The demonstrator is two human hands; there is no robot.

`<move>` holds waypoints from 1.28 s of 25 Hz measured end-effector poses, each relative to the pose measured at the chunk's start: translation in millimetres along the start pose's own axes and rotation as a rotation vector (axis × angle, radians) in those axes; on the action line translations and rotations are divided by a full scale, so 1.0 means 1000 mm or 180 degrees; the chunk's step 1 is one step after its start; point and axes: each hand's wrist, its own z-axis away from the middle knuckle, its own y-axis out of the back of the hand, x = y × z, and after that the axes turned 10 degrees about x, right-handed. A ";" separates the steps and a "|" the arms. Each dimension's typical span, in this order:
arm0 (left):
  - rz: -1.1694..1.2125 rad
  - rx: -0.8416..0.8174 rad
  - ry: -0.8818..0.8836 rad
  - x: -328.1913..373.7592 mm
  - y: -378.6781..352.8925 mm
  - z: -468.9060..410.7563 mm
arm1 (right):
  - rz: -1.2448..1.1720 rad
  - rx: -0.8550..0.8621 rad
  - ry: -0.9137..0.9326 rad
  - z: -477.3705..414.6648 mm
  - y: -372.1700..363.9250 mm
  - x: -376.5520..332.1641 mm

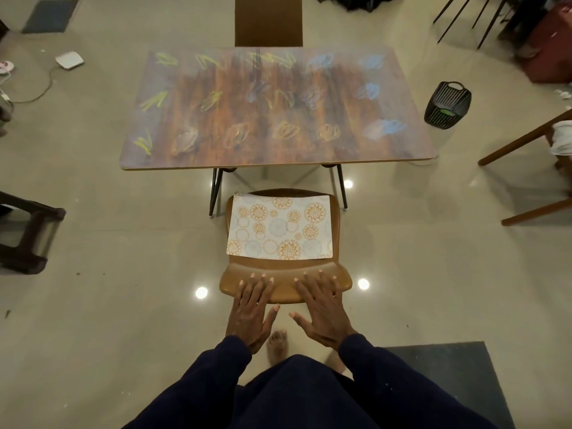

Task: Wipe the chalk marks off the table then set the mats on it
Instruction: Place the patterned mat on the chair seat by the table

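A wooden table [356, 150] stands ahead, its top covered with several yellow, orange and blue chalk scribbles [286, 130]. In front of it a brown chair [284, 274] carries a patterned mat [280, 227] with orange and pale blue circles, lying flat on the seat. My left hand [252, 308] and my right hand [322, 308] rest flat, fingers spread, on the top of the chair's back, near me. Neither hand holds anything. No cloth is in view.
A second brown chair [268, 20] stands at the table's far side. A black basket [448, 105] sits on the floor at the right, wooden chair legs [526, 178] further right, a dark stool [28, 233] at the left. My bare foot [277, 345] is below the hands.
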 end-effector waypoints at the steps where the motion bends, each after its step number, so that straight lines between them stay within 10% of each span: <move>1: -0.0008 0.0001 -0.0035 -0.001 0.001 0.003 | 0.0010 -0.0016 -0.0016 0.004 -0.002 -0.003; 17: -0.0001 0.0115 0.0282 0.036 -0.005 -0.022 | -0.0904 0.0282 0.0075 0.008 0.038 0.037; 32: 0.0356 0.0296 -0.0581 0.327 -0.104 -0.266 | -0.1140 0.1291 -0.0500 0.013 0.179 0.375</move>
